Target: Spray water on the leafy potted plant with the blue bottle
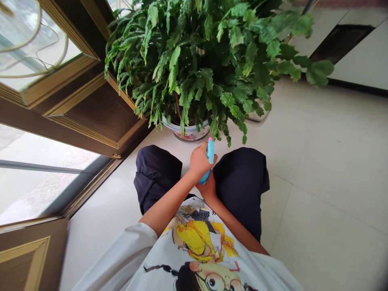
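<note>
I squat in front of a leafy green plant (209,60) that grows in a white patterned pot (188,131) on the floor. Both my hands are wrapped round a slim light-blue tool with a pink tip (209,155), held upright between my knees. My left hand (199,161) grips its upper part, just below the pink tip. My right hand (208,189) closes on its lower end. The tool's tip is close to the lowest hanging leaves and to the pot's rim.
A brown wooden door with glass panes (75,101) stands open at the left, above a glass panel at floor level. A second pot (257,116) hides behind the leaves. Pale floor tiles (327,169) spread to the right. A dark opening (341,40) shows far right.
</note>
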A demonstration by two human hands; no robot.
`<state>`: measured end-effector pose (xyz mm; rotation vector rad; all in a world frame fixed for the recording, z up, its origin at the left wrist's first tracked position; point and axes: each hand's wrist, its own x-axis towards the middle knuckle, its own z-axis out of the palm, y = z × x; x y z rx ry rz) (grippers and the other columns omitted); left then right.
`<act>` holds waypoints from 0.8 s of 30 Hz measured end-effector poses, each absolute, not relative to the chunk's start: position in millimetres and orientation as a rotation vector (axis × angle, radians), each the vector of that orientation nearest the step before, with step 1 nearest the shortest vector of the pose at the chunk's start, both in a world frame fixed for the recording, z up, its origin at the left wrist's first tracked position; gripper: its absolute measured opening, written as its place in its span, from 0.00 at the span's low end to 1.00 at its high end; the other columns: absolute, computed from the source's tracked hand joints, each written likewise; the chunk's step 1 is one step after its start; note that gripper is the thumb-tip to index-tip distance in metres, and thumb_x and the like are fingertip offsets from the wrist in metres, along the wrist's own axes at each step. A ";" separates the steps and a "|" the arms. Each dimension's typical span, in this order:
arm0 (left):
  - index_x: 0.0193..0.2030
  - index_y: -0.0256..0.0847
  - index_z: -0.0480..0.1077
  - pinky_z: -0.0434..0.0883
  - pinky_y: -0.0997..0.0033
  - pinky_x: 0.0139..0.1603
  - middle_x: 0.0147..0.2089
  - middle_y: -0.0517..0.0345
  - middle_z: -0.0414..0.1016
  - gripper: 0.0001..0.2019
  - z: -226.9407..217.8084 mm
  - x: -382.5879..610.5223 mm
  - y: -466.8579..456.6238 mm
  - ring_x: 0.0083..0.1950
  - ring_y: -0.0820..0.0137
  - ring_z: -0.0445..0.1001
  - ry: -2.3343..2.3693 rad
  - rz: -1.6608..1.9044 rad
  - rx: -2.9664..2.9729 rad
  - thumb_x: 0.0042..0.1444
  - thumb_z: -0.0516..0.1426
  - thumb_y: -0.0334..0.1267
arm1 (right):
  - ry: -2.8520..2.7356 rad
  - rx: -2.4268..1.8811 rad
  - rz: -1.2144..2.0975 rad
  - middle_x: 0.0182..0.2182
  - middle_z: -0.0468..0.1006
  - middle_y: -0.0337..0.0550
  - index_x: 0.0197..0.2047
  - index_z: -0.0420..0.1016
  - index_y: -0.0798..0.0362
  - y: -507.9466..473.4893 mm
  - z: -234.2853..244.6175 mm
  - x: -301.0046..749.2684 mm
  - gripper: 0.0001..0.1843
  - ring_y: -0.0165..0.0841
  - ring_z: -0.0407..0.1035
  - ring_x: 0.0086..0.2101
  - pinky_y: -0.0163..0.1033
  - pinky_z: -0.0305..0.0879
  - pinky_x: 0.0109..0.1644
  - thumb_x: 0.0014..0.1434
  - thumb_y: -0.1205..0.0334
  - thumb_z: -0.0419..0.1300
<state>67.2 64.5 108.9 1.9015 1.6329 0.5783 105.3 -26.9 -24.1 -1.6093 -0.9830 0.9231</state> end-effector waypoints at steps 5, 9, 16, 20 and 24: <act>0.42 0.43 0.70 0.68 0.66 0.43 0.39 0.53 0.79 0.09 107.4 66.2 64.7 0.41 0.61 0.77 1.600 0.604 1.933 0.53 0.56 0.34 | -0.974 -1.605 0.925 0.37 0.78 0.44 0.48 0.65 0.51 -27.2 -22.5 105.5 0.33 0.43 0.74 0.36 0.45 0.71 0.36 0.41 0.47 0.68; 0.38 0.43 0.69 0.67 0.66 0.39 0.34 0.54 0.77 0.06 107.8 63.4 64.1 0.37 0.60 0.76 1.675 0.512 1.950 0.53 0.56 0.35 | -1.018 -1.622 0.908 0.39 0.79 0.47 0.50 0.66 0.52 -28.8 -22.4 106.3 0.35 0.45 0.75 0.37 0.47 0.72 0.38 0.41 0.46 0.67; 0.42 0.43 0.68 0.69 0.68 0.42 0.41 0.55 0.79 0.07 93.6 54.8 68.4 0.41 0.63 0.77 1.605 0.615 1.792 0.56 0.55 0.36 | -1.066 -1.738 0.933 0.40 0.81 0.53 0.52 0.67 0.54 -28.4 -25.2 104.9 0.38 0.48 0.77 0.38 0.49 0.73 0.38 0.42 0.42 0.67; 0.42 0.43 0.69 0.69 0.67 0.42 0.41 0.54 0.80 0.06 85.9 47.8 68.5 0.41 0.63 0.77 1.632 0.601 1.787 0.57 0.55 0.37 | -1.128 -1.748 0.959 0.39 0.81 0.50 0.51 0.67 0.52 -30.2 -31.0 103.8 0.38 0.47 0.77 0.37 0.48 0.72 0.37 0.41 0.40 0.67; 0.38 0.43 0.69 0.66 0.67 0.36 0.35 0.54 0.78 0.05 88.4 45.5 65.3 0.37 0.61 0.77 1.696 0.465 1.886 0.55 0.56 0.38 | -1.150 -1.712 0.946 0.36 0.79 0.46 0.50 0.65 0.51 -31.3 -35.1 103.0 0.36 0.45 0.76 0.35 0.45 0.71 0.35 0.40 0.42 0.67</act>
